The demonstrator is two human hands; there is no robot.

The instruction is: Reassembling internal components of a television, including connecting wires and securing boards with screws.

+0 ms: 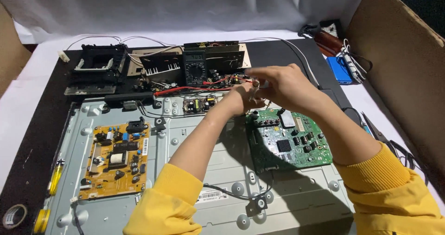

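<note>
My left hand [239, 98] and my right hand [280, 83] meet above the far edge of a green circuit board [287, 140]. Both hands pinch a small pale part [259, 83] next to the tip of a red test lead [194, 89]; what the part is cannot be made out. The red lead runs left along the bench below a black multimeter [194, 68]. The green board lies on a grey metal back panel [199, 147]. Both sleeves are yellow.
A yellow-brown power board [116, 161] sits on the panel's left. A small board [199, 104] lies near the multimeter, with black frames and heat sinks [97, 68] behind. Scissors [384, 140] and a blue box [340, 69] lie right, by a cardboard wall [403, 68]. Tape rolls [14, 215] sit bottom left.
</note>
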